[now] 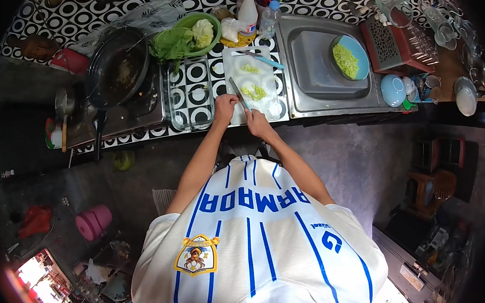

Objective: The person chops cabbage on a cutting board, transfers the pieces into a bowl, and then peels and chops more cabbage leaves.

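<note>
A white cutting board [233, 69] lies on the patterned counter, with chopped green pieces [253, 91] in two small heaps on it. My right hand [260, 123] is closed round the handle of a knife [238, 90], whose blade points up and left over the board. At the board's lower left edge, my left hand [225, 106] has its fingers pressed together near the blade; whatever they hold, if anything, is too small to make out. A second knife with a blue handle [270, 61] rests across the top of the board.
Left of the board are a glass tray [190, 122], a green basket [210, 45] of leafy vegetables and a black pan [118, 69] on the stove. Bottles [247, 13] stand behind. Right is a sink [292, 71] with a blue bowl [363, 63] of chopped greens.
</note>
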A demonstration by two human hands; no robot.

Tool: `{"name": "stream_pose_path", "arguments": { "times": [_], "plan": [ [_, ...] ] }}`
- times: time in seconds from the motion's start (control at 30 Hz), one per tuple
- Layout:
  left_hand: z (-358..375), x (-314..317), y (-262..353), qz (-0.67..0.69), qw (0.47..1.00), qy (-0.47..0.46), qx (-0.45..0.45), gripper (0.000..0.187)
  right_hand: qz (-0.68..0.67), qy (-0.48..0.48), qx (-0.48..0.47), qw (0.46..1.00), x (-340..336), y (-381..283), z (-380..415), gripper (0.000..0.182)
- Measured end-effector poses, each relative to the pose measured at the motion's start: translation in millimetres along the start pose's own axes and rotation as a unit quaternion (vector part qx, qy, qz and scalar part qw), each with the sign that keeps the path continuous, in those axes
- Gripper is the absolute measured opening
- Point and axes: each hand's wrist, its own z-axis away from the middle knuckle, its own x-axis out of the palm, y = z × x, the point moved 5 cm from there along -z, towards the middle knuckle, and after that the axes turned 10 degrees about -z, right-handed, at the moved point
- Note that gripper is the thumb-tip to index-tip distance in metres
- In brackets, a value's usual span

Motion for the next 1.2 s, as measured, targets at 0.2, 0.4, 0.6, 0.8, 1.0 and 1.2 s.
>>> {"name": "stream_pose_path", "arguments": {
  "times": [0.2,0.4,0.6,0.8,1.0,1.2],
  "plan": [
    [3.9,-0.9,1.1,-0.045,0.999,0.005,-0.008,0.008,0.070,0.034,-0.065,0.995,9.2,-9.7,7.1,0.040],
    [18.3,-8.7,17.5,-0.052,0.993,0.102,0.026,0.007,0.115,0.021,-0.036,0.992,-2.3,4.8,38.3,0.038],
    [17.0,-9.0,20.6,-0.045,0.995,0.080,0.033,0.008,0.172,0.048,-0.021,0.984,-16.7,-13.3,31.7,0.041],
    [10.5,2.2,16.9,-0.025,0.999,0.037,0.026,0.011,0.143,0.089,0.002,0.986,-35.3,-3.9,17.2,0.043],
    [1.6,8.3,19.7,0.026,1.000,0.001,0.012,0.013,0.094,0.070,0.027,0.993,-40.4,-2.7,26.9,0.045],
    [2.3,10.2,19.7,-0.021,0.998,-0.004,0.065,0.013,0.070,0.048,0.007,0.996,-24.9,-13.0,30.6,0.047]
  ]
}}
